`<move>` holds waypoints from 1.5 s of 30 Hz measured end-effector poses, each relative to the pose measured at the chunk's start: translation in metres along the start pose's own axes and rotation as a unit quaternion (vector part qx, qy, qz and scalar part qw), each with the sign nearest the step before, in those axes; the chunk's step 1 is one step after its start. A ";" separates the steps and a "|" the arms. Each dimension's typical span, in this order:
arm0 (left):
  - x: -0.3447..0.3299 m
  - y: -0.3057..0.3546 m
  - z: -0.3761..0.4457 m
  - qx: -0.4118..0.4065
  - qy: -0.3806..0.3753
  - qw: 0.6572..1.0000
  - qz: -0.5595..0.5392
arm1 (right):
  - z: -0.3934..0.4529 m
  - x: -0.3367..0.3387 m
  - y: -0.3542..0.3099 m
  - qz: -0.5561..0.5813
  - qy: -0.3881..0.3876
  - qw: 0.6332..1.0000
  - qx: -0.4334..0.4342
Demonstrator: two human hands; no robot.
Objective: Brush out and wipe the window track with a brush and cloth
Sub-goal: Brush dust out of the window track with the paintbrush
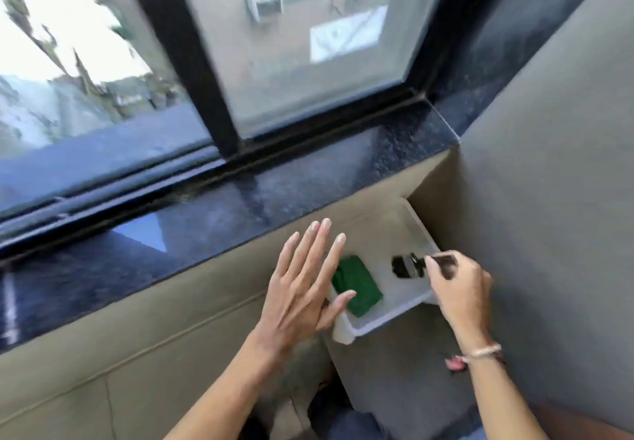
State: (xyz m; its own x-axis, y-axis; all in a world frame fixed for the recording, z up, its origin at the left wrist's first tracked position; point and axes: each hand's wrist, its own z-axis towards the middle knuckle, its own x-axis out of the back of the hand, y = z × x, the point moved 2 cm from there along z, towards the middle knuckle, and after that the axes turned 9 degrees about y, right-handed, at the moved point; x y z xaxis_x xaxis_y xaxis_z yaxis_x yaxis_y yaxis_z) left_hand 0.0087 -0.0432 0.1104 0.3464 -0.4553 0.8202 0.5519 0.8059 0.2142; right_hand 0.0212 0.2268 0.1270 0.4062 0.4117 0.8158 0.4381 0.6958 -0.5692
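Note:
A black window track [144,182] runs along the bottom of the dark-framed window, above a black granite sill [219,220]. Below the sill, in the corner, stands a white tray [387,319]. A folded green cloth [358,285] lies in it on the left, and a small black-bristled brush [406,265] on the right. My right hand [459,288] is closed around the brush's handle, the bristles still over the tray. My left hand [305,285] hovers flat with fingers spread, just left of the cloth, holding nothing.
A grey wall [549,199] closes in on the right and meets a beige wall [137,336] under the sill. The left window pane is slid open to the outside. A bracelet sits on my right wrist [483,352].

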 end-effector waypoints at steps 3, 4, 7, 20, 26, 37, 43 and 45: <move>0.074 -0.051 -0.009 0.050 0.047 0.996 0.049 | -0.048 0.023 -0.050 0.135 0.026 0.990 -0.040; 0.097 -0.073 -0.018 0.072 0.058 0.993 0.070 | -0.065 0.025 -0.069 0.201 0.018 0.977 -0.074; 0.157 -0.146 -0.053 0.130 0.052 0.982 0.129 | -0.114 0.014 -0.148 0.430 -0.057 0.886 -0.167; 0.202 -0.287 -0.086 0.276 -0.035 0.948 0.157 | -0.148 -0.086 -0.392 0.446 -0.091 0.891 -0.007; 0.187 -0.297 -0.094 0.273 -0.005 0.949 0.158 | -0.136 -0.087 -0.374 0.333 0.106 0.924 0.155; 0.179 -0.305 -0.098 0.263 0.018 0.948 0.181 | -0.143 -0.098 -0.376 0.324 0.005 0.933 0.158; 0.180 -0.305 -0.098 0.263 0.024 0.946 0.186 | -0.169 -0.102 -0.362 0.339 0.016 0.930 0.141; 0.179 -0.305 -0.099 0.261 0.022 0.946 0.188 | -0.173 -0.100 -0.350 0.319 0.088 0.937 0.111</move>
State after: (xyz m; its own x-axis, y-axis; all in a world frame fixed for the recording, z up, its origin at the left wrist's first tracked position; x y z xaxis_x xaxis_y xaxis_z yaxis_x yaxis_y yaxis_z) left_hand -0.0226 -0.4083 0.1397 0.4818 -0.1045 0.8700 -0.0636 0.9861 0.1537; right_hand -0.0338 -0.1592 0.2271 0.6634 0.6956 0.2756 -0.1096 0.4548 -0.8838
